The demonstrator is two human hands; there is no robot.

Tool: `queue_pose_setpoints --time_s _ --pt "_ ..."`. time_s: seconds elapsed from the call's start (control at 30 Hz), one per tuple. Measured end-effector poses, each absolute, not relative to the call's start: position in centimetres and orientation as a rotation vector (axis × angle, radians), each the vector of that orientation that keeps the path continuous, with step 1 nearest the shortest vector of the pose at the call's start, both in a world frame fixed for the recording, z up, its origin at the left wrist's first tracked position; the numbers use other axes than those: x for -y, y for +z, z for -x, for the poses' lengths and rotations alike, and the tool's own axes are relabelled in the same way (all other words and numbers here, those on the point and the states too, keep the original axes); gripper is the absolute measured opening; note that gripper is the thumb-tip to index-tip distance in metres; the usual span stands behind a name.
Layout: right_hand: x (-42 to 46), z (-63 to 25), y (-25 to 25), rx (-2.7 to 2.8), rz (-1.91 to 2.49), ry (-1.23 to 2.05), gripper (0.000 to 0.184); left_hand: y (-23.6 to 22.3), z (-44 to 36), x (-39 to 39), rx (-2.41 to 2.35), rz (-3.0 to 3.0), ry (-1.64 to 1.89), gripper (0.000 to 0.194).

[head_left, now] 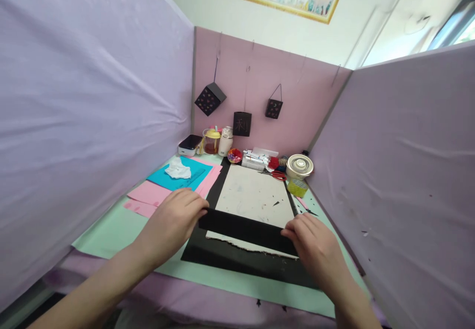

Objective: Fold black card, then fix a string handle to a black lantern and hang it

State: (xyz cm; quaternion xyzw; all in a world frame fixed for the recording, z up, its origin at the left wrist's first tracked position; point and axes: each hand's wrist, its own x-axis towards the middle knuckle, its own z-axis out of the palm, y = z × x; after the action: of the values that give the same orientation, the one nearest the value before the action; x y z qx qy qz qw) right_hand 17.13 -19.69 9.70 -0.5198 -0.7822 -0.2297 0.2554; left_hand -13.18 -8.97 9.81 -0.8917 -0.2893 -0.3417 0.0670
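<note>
A long strip of black paper is stretched between my two hands, raised over the work surface. My left hand pinches its left end between thumb and fingers. Its right end is pinched in my right hand. Beneath the strip lies a white board with a torn lower edge and dark scraps on it. That board rests on a larger black sheet, which shows along the front and sides.
Pink sheets, a blue sheet and a crumpled tissue lie at left. Red-handled scissors, a pen box, a lidded container and a yellow-lidded jug stand behind. Black paper lanterns hang at the back.
</note>
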Motion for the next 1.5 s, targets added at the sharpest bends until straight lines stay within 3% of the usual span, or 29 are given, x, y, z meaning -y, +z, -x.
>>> queue_pose_setpoints --time_s 0.2,0.27,0.7,0.9,1.27,1.5 --pt "18.7 -14.7 8.7 2.173 1.354 -0.612 0.021 9.4 8.6 11.2 0.675 2.754 -0.939 0.005" --pt "18.7 -14.3 8.5 2.186 1.334 -0.552 0.02 8.8 7.7 11.6 0.647 2.776 -0.969 0.013" --pt "20.1 -16.0 9.1 2.144 1.201 -0.437 0.022 8.9 9.5 11.5 0.688 2.77 -1.018 0.019" --pt "20.8 -16.5 9.3 2.183 1.217 -0.237 0.015 9.4 9.8 11.4 0.68 2.766 -1.042 0.018" --pt "19.7 -17.3 9.4 2.114 1.262 -0.392 0.014 9.5 9.8 10.5 0.741 2.75 -0.979 0.017" --pt "16.4 -21.0 8.0 1.957 1.326 -0.699 0.009 8.1 8.1 5.3 0.754 2.631 -0.965 0.018"
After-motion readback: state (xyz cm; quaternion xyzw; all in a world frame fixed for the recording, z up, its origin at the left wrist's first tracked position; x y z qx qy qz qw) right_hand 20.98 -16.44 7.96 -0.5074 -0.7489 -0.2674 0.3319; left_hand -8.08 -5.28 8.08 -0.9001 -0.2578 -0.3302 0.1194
